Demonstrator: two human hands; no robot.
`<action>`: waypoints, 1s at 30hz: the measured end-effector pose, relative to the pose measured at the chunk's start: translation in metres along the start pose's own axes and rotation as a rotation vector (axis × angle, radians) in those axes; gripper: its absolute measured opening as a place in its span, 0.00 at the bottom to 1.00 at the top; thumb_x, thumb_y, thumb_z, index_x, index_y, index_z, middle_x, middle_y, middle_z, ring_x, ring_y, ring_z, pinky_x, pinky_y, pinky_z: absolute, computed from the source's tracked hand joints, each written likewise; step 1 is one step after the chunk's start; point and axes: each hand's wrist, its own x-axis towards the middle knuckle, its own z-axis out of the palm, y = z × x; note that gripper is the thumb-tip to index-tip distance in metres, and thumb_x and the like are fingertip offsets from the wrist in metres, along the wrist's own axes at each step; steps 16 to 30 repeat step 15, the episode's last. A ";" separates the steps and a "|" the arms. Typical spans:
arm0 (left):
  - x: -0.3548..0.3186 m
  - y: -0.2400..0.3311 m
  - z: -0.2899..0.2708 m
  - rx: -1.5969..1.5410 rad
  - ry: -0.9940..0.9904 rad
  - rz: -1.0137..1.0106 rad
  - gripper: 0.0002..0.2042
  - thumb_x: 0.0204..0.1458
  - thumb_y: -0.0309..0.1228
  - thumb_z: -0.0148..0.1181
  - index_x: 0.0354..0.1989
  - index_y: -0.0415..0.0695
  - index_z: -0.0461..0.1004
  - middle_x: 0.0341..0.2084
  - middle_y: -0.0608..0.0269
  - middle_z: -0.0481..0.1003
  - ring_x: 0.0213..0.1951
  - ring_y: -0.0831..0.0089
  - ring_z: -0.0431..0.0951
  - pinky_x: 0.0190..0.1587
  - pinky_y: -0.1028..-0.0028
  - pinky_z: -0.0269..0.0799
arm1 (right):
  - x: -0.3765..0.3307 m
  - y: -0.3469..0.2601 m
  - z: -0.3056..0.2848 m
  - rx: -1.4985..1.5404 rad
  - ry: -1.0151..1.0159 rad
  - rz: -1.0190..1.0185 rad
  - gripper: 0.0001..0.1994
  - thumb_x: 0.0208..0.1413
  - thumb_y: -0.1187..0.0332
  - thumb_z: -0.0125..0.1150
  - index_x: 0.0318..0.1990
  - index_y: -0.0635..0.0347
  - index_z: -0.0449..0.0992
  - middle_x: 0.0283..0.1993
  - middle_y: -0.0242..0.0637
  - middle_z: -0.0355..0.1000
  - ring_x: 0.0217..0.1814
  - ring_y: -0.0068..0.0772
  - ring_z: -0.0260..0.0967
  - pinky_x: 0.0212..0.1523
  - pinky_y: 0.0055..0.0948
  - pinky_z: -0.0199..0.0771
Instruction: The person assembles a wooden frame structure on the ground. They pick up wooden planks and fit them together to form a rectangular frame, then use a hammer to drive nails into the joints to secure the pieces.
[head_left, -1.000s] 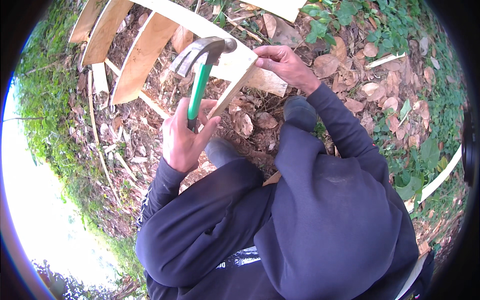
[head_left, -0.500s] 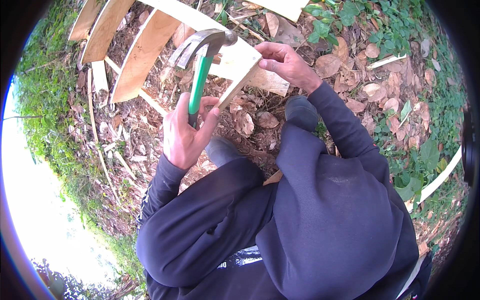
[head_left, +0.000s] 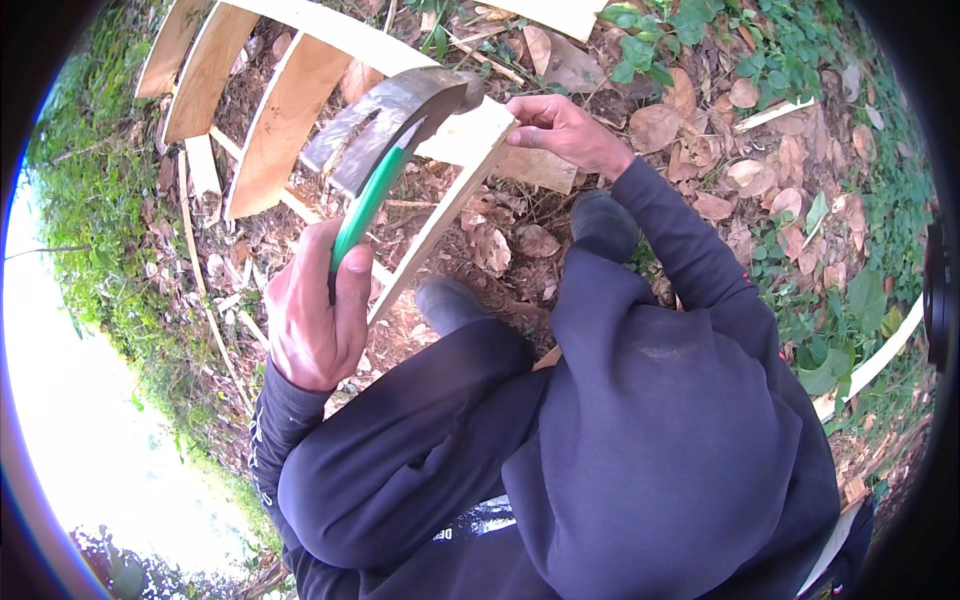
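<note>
My left hand (head_left: 315, 310) grips the green handle of a claw hammer (head_left: 385, 135). Its grey metal head is raised over a pale wooden frame (head_left: 290, 115) of slats lying on the ground. My right hand (head_left: 560, 130) pinches the top end of one slat (head_left: 440, 215) where it meets the cross board, just right of the hammer head. What sits between the fingertips is too small to make out. Both arms wear dark blue sleeves, and my bent knees in dark trousers fill the lower middle.
The ground is bare soil strewn with dry brown leaves (head_left: 700, 140) and thin wood strips (head_left: 215, 320). Green plants (head_left: 830, 290) grow at the right and a grass bank (head_left: 90, 200) at the left. My dark shoes (head_left: 450, 300) stand under the frame's near edge.
The hammer head has swung a little to the right, closer to my right hand. My left hand has risen slightly on the handle. My right hand stays on the slat end.
</note>
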 end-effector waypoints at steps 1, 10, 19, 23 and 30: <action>0.000 0.003 -0.001 0.018 0.044 0.047 0.07 0.62 0.28 0.52 0.41 0.36 0.70 0.16 0.55 0.70 0.18 0.60 0.74 0.26 0.66 0.69 | 0.001 -0.001 0.001 0.000 0.004 -0.004 0.12 0.61 0.64 0.62 0.48 0.60 0.76 0.43 0.27 0.76 0.45 0.15 0.70 0.51 0.20 0.70; 0.004 -0.002 0.014 0.006 -0.034 0.005 0.08 0.61 0.26 0.52 0.44 0.36 0.70 0.18 0.48 0.72 0.19 0.54 0.77 0.23 0.62 0.70 | 0.002 -0.003 0.001 0.005 -0.025 0.020 0.13 0.61 0.65 0.61 0.49 0.61 0.76 0.43 0.27 0.77 0.46 0.14 0.70 0.52 0.20 0.70; -0.002 -0.014 0.027 0.003 0.142 0.195 0.12 0.65 0.34 0.47 0.41 0.35 0.69 0.17 0.60 0.70 0.17 0.70 0.70 0.22 0.71 0.65 | 0.005 -0.008 0.000 0.028 -0.040 -0.012 0.13 0.60 0.65 0.63 0.49 0.60 0.77 0.43 0.27 0.77 0.47 0.15 0.70 0.54 0.22 0.69; -0.002 -0.014 0.027 0.003 0.142 0.195 0.12 0.65 0.34 0.47 0.41 0.35 0.69 0.17 0.60 0.70 0.17 0.70 0.70 0.22 0.71 0.65 | 0.005 -0.008 0.000 0.028 -0.040 -0.012 0.13 0.60 0.65 0.63 0.49 0.60 0.77 0.43 0.27 0.77 0.47 0.15 0.70 0.54 0.22 0.69; -0.002 -0.014 0.027 0.003 0.142 0.195 0.12 0.65 0.34 0.47 0.41 0.35 0.69 0.17 0.60 0.70 0.17 0.70 0.70 0.22 0.71 0.65 | 0.005 -0.008 0.000 0.028 -0.040 -0.012 0.13 0.60 0.65 0.63 0.49 0.60 0.77 0.43 0.27 0.77 0.47 0.15 0.70 0.54 0.22 0.69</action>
